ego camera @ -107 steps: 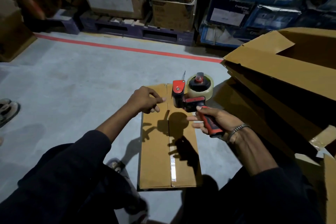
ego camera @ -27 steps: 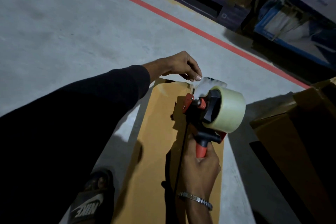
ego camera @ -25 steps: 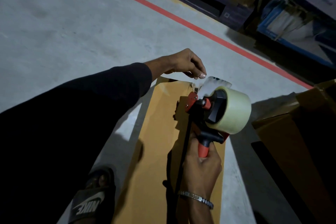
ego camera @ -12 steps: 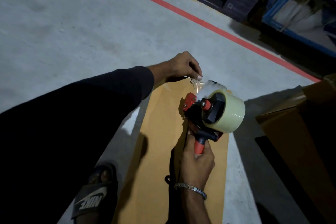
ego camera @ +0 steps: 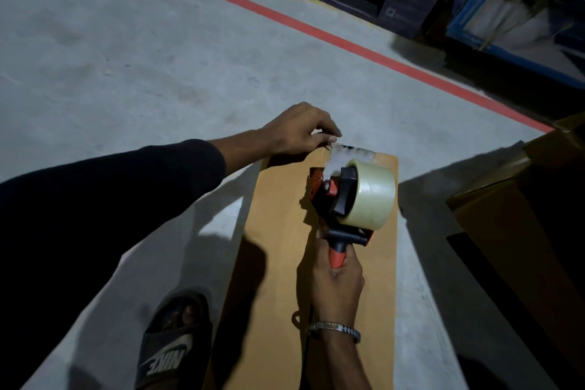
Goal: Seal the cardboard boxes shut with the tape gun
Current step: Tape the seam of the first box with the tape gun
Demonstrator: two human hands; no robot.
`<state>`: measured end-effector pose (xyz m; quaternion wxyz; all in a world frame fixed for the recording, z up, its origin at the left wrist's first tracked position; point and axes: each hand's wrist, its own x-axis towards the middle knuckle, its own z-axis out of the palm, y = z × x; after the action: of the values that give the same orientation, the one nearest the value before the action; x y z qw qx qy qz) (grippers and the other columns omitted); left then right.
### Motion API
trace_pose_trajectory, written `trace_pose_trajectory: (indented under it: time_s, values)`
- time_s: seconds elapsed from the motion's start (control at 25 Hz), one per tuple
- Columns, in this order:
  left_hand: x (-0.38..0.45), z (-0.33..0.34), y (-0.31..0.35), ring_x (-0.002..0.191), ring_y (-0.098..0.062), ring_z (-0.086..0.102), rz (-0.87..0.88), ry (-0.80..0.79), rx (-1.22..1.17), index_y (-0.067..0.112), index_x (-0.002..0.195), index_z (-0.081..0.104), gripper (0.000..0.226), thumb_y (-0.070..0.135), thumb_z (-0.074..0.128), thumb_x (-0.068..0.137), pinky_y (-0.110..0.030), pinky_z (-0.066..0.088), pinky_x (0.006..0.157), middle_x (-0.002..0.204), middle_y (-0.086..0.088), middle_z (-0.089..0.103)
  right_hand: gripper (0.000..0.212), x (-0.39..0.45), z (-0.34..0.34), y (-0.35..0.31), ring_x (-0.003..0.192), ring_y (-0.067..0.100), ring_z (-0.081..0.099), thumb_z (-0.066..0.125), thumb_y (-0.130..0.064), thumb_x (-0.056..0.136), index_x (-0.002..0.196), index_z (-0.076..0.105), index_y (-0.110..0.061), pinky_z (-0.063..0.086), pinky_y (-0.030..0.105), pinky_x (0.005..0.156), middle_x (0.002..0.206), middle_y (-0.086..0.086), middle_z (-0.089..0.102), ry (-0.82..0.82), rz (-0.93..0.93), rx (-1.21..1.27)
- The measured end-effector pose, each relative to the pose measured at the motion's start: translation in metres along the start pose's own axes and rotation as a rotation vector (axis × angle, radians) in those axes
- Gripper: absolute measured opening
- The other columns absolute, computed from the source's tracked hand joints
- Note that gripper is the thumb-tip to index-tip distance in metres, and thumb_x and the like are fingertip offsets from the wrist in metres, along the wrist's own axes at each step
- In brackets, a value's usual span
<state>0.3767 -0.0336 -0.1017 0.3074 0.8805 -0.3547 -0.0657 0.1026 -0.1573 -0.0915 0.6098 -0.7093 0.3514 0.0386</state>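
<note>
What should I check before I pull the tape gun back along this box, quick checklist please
1. Right hand grips the tape gun handle: ok.
2. Left hand pinches the loose tape end: ok.
3. Tape end reaches the far edge of the cardboard box: ok.
4. Tape end stuck down flat: not ok, it looks crumpled and raised.
5. Gun lined up with the centre seam: cannot tell, seam is hidden.
6. Sandalled foot off the box: ok, beside it.

The near end of the box [ego camera: 275, 263] is cut off by the bottom edge. The tape gun [ego camera: 342, 199] and right hand [ego camera: 335, 279] hide its seam. The pulled tape end [ego camera: 348, 155] is blurred.
</note>
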Motion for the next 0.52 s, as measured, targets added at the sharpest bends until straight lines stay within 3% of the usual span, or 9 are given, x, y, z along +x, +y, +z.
trace_pose_trajectory:
  time_s: [0.08, 0.16, 0.24, 0.36, 0.52]
  values:
    - [-0.002, 0.004, 0.002, 0.119, -0.016, 0.067, 0.013, -0.165, 0.01, 0.02, 0.136, 0.069, 0.034, 0.028, 0.056, 0.105, -0.033, 0.053, 0.098, 0.133, 0.001, 0.071, 0.024, 0.0, -0.001, -0.001, 0.06, 0.005, 0.054, 0.07, -0.042, 0.093, 0.084, 0.066, -0.02, 0.049, 0.029, 0.065, 0.068, -0.003, 0.06, -0.01, 0.019, 0.018]
    - [-0.004, 0.01, 0.001, 0.125, -0.019, 0.064, -0.003, -0.226, 0.036, 0.019, 0.143, 0.063, 0.037, 0.026, 0.049, 0.109, -0.031, 0.049, 0.098, 0.14, 0.0, 0.066, 0.026, 0.001, -0.002, -0.001, 0.061, 0.006, 0.055, 0.071, -0.043, 0.093, 0.085, 0.066, -0.019, 0.049, 0.029, 0.064, 0.068, -0.004, 0.059, -0.018, 0.032, 0.004]
    - [-0.005, 0.017, 0.002, 0.126, -0.022, 0.062, -0.045, -0.216, 0.069, 0.022, 0.146, 0.06, 0.04, 0.03, 0.042, 0.111, -0.033, 0.048, 0.096, 0.142, 0.001, 0.065, 0.028, 0.002, 0.001, -0.003, 0.061, 0.009, 0.054, 0.071, -0.046, 0.092, 0.084, 0.065, -0.02, 0.048, 0.029, 0.061, 0.065, -0.007, 0.056, -0.026, 0.052, 0.002]
    - [-0.007, 0.028, 0.005, 0.112, -0.021, 0.065, -0.155, -0.16, 0.059, 0.032, 0.137, 0.064, 0.047, 0.051, 0.032, 0.108, -0.035, 0.047, 0.082, 0.127, 0.007, 0.072, 0.032, 0.004, 0.001, -0.005, 0.056, 0.014, 0.052, 0.071, -0.05, 0.09, 0.08, 0.061, -0.02, 0.043, 0.031, 0.054, 0.059, -0.007, 0.052, -0.033, 0.089, -0.032]
    - [-0.003, 0.035, 0.001, 0.106, -0.016, 0.068, -0.214, -0.045, 0.046, 0.038, 0.126, 0.073, 0.044, 0.062, 0.049, 0.098, -0.035, 0.052, 0.08, 0.121, 0.014, 0.075, 0.033, 0.007, 0.0, -0.005, 0.057, 0.02, 0.056, 0.071, -0.045, 0.092, 0.078, 0.058, -0.018, 0.047, 0.034, 0.056, 0.059, -0.002, 0.055, -0.058, 0.107, -0.115]
